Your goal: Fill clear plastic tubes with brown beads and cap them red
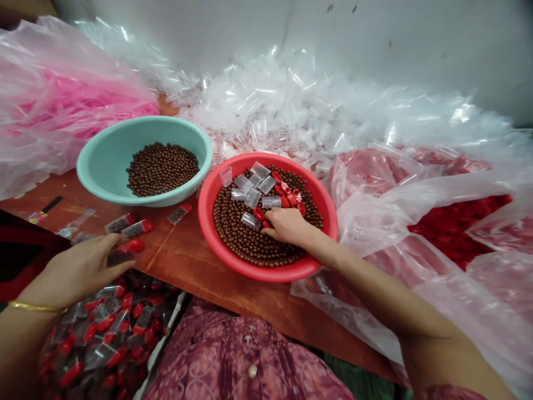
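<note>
Right hand (287, 225): the grip is together on a small red cap (266, 224), pinched at the fingertips just above the brown beads (241, 233) that fill the red bowl (216, 191). The cap sits at the tip of the grip, touching the beads or just over them; which cannot be told. More red caps (291, 195) and clear tubes (254, 191) lie on the beads toward the far side of that bowl, just beyond the fingers.

Left hand (79, 269): at the near left edge of the tabletop (187, 261), fingers curled over a filled, red-capped tube (125, 250); the grip looks closed on it, though the fingertips blur. Three more filled tubes (129, 225) lie on the tabletop just beyond it. Below the near edge, a container of capped tubes (108, 328) sits under this hand.

A teal bowl (104, 161) of beads stands at the left, touching the red bowl. A heap of empty clear tubes (291, 105) lies along the far edge.
</note>
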### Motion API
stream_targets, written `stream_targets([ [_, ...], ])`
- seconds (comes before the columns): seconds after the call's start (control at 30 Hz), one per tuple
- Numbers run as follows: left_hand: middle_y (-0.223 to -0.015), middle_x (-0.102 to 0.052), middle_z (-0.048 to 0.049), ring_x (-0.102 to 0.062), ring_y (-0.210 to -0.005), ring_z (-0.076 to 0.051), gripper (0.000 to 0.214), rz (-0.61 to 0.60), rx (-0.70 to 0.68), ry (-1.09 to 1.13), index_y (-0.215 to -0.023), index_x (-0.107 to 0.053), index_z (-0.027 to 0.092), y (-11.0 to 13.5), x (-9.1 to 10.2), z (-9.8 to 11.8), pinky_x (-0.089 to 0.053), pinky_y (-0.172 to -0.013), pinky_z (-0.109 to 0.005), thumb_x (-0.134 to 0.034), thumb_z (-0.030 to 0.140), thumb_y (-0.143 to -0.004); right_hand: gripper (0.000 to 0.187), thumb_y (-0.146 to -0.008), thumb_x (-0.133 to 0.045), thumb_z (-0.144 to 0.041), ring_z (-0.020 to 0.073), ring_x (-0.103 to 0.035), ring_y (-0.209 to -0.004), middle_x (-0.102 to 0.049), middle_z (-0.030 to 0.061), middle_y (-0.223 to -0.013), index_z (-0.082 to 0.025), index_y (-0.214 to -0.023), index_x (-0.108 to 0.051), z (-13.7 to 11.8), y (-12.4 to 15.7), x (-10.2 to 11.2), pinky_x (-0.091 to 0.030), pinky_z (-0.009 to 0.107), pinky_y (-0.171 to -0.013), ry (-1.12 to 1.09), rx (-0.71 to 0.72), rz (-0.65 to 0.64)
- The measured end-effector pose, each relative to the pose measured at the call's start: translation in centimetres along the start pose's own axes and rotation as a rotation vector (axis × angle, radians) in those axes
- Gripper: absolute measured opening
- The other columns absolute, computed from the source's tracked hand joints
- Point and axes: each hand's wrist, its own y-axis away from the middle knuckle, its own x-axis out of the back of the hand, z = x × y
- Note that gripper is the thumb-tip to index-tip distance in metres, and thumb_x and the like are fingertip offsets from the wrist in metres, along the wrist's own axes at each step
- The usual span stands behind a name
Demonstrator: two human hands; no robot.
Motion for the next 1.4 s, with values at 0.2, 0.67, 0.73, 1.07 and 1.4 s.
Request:
stream_targets([
  [0.2,-0.096,-0.066,-0.0049,-0.059,-0.089,-0.018,0.026,0.084,-0.345,-0.068,-0.098,-0.060,0.020,-4.0,0.7,7.7,-0.044,-0.082,-0.031,-0.042,0.035,-0.089,0.033,-0.084,-0.039,-0.022,0.0316,-0.066,-0.090,-0.069,0.0207,-0.095,-0.009,-0.104,-0.062,-0.3,-0.4,0.9,-0.048,0.037,-0.072,-0.054,-0.168,0.025],
  [0.67,-0.091,-0.069,-0.0230,-0.067,-0.092,-0.029,0.024,-0.520,-0.726,-0.328,-0.086,-0.070,0.006,-13.7,-7.9,22.1,-0.050,-0.074,-0.034,-0.049,0.000,-0.077,0.011,-0.064,-0.039,-0.021,0.0082,-0.037,-0.037,-0.051,-0.0045,-0.052,-0.021,-0.068,-0.049,4.6,0.9,-0.9,-0.029,0.021,-0.039,-1.327,-0.309,0.456],
  [0.73,-0.090,-0.070,-0.0227,-0.067,-0.091,-0.029,0.023,-0.522,-0.747,-0.275,-0.083,-0.070,0.007,-13.7,-8.5,23.5,-0.050,-0.075,-0.034,-0.051,-0.001,-0.074,0.011,-0.062,-0.039,-0.021,0.0078,-0.037,-0.037,-0.051,-0.0048,-0.051,-0.021,-0.067,-0.049,4.7,0.9,-0.6,-0.029,0.021,-0.038,-1.384,-0.309,0.507],
  [1.07,-0.076,-0.069,-0.0034,-0.064,-0.077,-0.016,0.013,-0.603,-0.500,0.497,-0.079,-0.066,0.013,-16.8,-10.8,23.9,-0.049,-0.073,-0.026,-0.062,0.010,-0.067,0.021,-0.058,-0.039,-0.022,0.0093,-0.046,-0.046,-0.057,-0.0028,-0.061,-0.021,-0.075,-0.052,5.2,1.2,-0.5,-0.037,0.020,-0.041,-1.516,-0.409,0.647],
  [1.4,-0.084,-0.063,-0.0014,-0.059,-0.080,-0.010,0.037,-0.713,-0.281,1.429,-0.092,-0.056,0.012,-14.6,-7.2,19.7,-0.050,-0.076,-0.027,-0.076,0.022,-0.063,0.045,-0.075,-0.040,-0.054,0.0084,-0.035,-0.043,-0.042,-0.0036,-0.059,-0.017,-0.088,-0.062,4.9,1.5,-0.6,-0.039,0.022,-0.037,-1.566,-0.200,0.619],
])
